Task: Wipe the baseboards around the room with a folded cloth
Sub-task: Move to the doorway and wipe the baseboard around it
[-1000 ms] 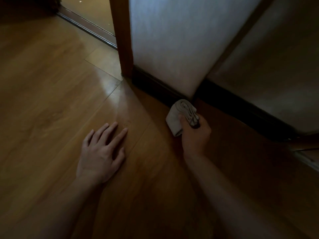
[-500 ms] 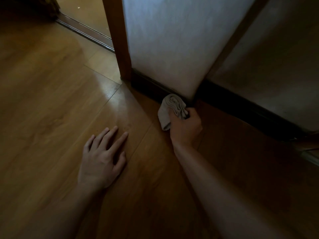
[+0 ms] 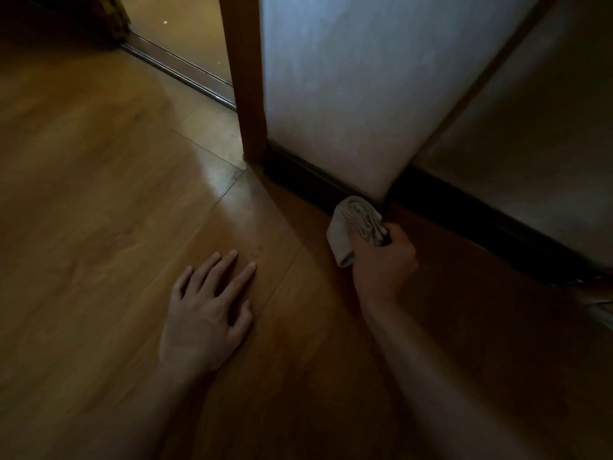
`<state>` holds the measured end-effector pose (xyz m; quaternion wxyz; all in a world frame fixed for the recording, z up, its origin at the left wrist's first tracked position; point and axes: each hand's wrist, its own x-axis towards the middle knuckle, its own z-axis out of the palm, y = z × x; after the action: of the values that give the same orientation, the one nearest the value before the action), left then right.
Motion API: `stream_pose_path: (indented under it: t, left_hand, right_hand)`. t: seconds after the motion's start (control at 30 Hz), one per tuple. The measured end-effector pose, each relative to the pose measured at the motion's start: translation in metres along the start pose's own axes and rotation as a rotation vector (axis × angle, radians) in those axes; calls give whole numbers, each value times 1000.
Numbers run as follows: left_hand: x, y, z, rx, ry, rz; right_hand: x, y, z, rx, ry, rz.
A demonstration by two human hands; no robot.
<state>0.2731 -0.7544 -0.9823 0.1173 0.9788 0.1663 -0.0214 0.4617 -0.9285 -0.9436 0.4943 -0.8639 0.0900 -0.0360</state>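
A dark baseboard (image 3: 298,175) runs along the foot of a white wall, turns an outer corner and continues to the right (image 3: 481,220). My right hand (image 3: 381,263) grips a folded grey cloth (image 3: 351,224), whose top end presses against the baseboard just left of that corner. My left hand (image 3: 205,310) lies flat on the wooden floor, fingers spread, well to the left of the cloth and apart from it.
A wooden door post (image 3: 247,78) stands where the baseboard ends on the left. Behind it a metal door track (image 3: 179,71) crosses the floor. Wooden floor (image 3: 99,194) spreads to the left and front. The lower right is in deep shadow.
My right hand slid the cloth left along the baseboard and then back right toward the wall corner. My left hand stayed flat on the floor.
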Motion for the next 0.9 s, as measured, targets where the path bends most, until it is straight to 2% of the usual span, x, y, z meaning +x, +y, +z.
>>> stream_pose_path:
  t: [0.07,0.27,0.57,0.77,0.9]
  left_hand:
    - [0,-1,0,7,-1,6]
    - [1,-1,0,-3,-11,12]
    - [5,5,-5,-31,-35,-11]
    - [19,61,2,-83,-94,115]
    - [23,86,13,-45,-43,82]
  right_hand:
    - [0,4,-5,-27,25,-14]
    - [-2,-11,9,-51,-51,24]
    - [9,27,-47,-56,-7,-45]
    - [22,38,-55,74,62,-13]
    - [30,25,-43,123,56,-28]
